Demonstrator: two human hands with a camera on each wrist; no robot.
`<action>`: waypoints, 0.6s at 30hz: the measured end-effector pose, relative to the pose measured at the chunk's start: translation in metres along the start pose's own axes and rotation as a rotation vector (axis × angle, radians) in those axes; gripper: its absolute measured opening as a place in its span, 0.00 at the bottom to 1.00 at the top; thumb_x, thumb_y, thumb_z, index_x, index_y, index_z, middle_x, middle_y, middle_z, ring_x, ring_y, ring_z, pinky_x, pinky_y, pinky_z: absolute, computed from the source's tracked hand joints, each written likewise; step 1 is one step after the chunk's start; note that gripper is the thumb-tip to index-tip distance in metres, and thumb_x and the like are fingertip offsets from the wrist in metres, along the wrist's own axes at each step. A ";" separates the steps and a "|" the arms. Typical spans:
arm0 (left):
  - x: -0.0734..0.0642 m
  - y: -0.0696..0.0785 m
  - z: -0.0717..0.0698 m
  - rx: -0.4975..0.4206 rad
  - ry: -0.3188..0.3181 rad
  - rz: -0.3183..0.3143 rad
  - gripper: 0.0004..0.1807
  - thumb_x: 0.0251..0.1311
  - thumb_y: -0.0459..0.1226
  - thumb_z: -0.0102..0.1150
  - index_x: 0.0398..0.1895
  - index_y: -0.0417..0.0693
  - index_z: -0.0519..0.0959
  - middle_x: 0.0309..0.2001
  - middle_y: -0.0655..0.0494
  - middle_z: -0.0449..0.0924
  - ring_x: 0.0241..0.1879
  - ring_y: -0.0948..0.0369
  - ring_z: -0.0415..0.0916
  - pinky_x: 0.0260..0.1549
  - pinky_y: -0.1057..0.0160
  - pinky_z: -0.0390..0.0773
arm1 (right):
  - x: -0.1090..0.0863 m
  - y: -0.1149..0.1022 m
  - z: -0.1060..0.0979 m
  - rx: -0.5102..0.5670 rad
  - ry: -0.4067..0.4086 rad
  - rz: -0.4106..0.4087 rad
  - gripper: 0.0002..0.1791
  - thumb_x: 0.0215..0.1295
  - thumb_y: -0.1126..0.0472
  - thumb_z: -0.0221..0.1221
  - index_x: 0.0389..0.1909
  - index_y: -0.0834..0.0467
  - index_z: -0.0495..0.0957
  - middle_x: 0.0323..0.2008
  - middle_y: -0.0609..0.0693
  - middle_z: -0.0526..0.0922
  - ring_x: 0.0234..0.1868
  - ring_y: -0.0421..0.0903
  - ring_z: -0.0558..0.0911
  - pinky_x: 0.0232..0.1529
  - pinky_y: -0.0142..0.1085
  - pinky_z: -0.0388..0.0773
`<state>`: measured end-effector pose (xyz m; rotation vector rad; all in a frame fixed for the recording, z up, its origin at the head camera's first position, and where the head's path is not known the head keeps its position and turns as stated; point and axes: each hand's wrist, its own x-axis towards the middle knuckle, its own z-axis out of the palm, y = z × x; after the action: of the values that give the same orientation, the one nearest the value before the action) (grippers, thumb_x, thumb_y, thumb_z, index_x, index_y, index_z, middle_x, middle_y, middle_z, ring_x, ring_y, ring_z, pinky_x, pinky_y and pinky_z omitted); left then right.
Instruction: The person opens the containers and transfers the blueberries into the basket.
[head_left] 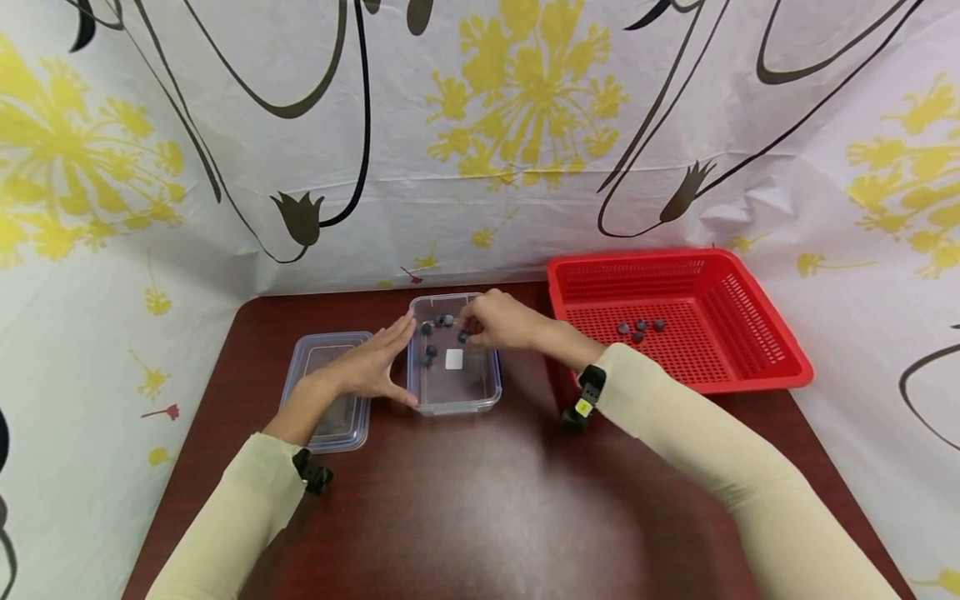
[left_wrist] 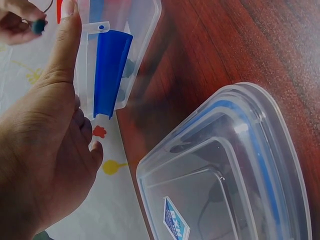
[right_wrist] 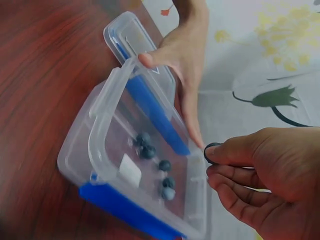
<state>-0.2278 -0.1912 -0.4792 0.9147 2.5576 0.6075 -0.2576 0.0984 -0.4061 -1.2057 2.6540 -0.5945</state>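
Observation:
A clear plastic container (head_left: 453, 407) with blue side clips stands on the table, several blueberries (right_wrist: 146, 150) and a small white square (right_wrist: 130, 172) in it. My left hand (head_left: 371, 367) is spread along the container's left side, thumb near the front corner and fingers straight toward the back. Above the container's right part, my right hand (head_left: 501, 321) pinches one blueberry (right_wrist: 212, 152) between thumb and fingertips. That berry is at rim height in the right wrist view.
A clear lid (left_wrist: 200, 160) with a blue seal lies on the table left of the container, partly under my left forearm. The red perforated basket (head_left: 795, 371) at the right holds several blueberries (head_left: 639, 337). A patterned sheet (head_left: 480, 208) hangs behind the table.

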 end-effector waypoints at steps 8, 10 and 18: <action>0.000 -0.001 0.001 0.009 0.004 0.003 0.76 0.50 0.58 0.82 0.85 0.33 0.38 0.86 0.41 0.25 0.85 0.42 0.34 0.81 0.37 0.41 | -0.041 0.027 -0.027 0.103 0.024 -0.015 0.05 0.61 0.68 0.72 0.38 0.61 0.89 0.32 0.49 0.91 0.34 0.42 0.88 0.41 0.39 0.87; 0.000 -0.001 0.001 0.004 0.004 0.006 0.76 0.50 0.58 0.82 0.85 0.33 0.37 0.86 0.40 0.25 0.85 0.41 0.34 0.80 0.36 0.41 | -0.052 0.037 -0.034 0.109 0.026 -0.010 0.06 0.62 0.68 0.73 0.39 0.60 0.89 0.33 0.48 0.90 0.35 0.41 0.88 0.41 0.40 0.88; 0.002 -0.002 0.002 0.022 0.007 0.009 0.77 0.50 0.60 0.81 0.85 0.32 0.38 0.86 0.40 0.26 0.85 0.42 0.34 0.81 0.37 0.42 | -0.094 0.075 -0.060 0.089 0.015 0.059 0.07 0.64 0.68 0.72 0.42 0.59 0.89 0.35 0.46 0.90 0.37 0.41 0.87 0.42 0.40 0.87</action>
<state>-0.2294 -0.1907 -0.4825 0.9337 2.5728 0.5870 -0.2657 0.2303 -0.3842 -1.0986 2.6344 -0.7066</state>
